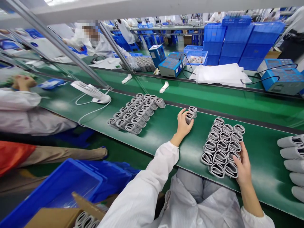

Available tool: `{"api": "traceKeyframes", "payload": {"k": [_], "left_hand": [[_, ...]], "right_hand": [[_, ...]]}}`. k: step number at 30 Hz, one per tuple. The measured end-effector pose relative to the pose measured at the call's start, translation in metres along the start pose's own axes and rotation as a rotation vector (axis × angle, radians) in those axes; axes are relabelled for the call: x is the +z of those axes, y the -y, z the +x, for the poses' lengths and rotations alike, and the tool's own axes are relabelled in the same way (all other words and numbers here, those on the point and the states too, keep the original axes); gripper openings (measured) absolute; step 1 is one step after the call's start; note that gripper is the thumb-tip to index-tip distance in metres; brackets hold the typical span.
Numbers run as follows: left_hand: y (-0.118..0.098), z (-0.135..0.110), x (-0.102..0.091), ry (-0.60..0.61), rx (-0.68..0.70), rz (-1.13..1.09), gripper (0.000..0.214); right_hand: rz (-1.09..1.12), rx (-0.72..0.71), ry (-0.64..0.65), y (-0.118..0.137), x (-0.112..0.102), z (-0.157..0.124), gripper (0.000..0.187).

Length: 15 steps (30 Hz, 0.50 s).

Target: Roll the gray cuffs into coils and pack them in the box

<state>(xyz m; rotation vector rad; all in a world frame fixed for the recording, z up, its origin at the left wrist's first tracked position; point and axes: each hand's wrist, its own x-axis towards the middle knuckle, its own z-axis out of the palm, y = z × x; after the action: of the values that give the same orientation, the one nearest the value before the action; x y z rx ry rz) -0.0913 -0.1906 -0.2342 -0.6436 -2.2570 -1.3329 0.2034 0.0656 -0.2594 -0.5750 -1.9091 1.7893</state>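
Note:
My left hand (184, 125) grips a grey rolled cuff (189, 118) between thumb and fingers on the green work surface (161, 129). A second rolled cuff (193, 110) stands right behind it, touching it. To the right is a block of rolled cuffs (222, 146) standing on end in close rows, their spiral openings facing up. At this block's right edge, my right hand (244, 167) has its thumb on the near side of one cuff (231, 156) and its fingers along the outer side, partly hidden.
Another block of rolled cuffs (136, 114) stands to the left, near a white device with a cable (91, 91). Flatter grey cuffs (293, 158) lie at the far right. Blue bins (78, 180) and a cardboard box (54, 218) sit below left. A co-worker's arm (21, 98) reaches in at left.

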Motion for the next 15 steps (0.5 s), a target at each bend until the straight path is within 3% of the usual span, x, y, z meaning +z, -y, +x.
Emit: {"api": "traceKeyframes", "payload": {"k": [2, 4, 9, 12, 15], "left_hand": [[-0.014, -0.009, -0.004, -0.07, 0.039, 0.004, 0.042], [-0.035, -0.029, -0.007, 0.004, 0.07, -0.094, 0.037], [-0.094, -0.09, -0.02, 0.537, -0.096, -0.37, 0.069], [-0.112, -0.09, -0.039, 0.732, -0.106, -0.335, 0.083], [-0.121, -0.065, -0.058, 0.86, -0.102, -0.209, 0.085]], "right_hand": [[0.006, 0.001, -0.011, -0.001, -0.001, 0.001, 0.092], [0.002, 0.004, -0.009, 0.0, 0.0, 0.002, 0.091], [0.003, 0.006, -0.041, 0.009, 0.019, -0.007, 0.091], [0.006, -0.016, -0.077, 0.017, 0.04, -0.019, 0.082], [0.019, -0.031, -0.114, 0.018, 0.061, -0.028, 0.074]]}}
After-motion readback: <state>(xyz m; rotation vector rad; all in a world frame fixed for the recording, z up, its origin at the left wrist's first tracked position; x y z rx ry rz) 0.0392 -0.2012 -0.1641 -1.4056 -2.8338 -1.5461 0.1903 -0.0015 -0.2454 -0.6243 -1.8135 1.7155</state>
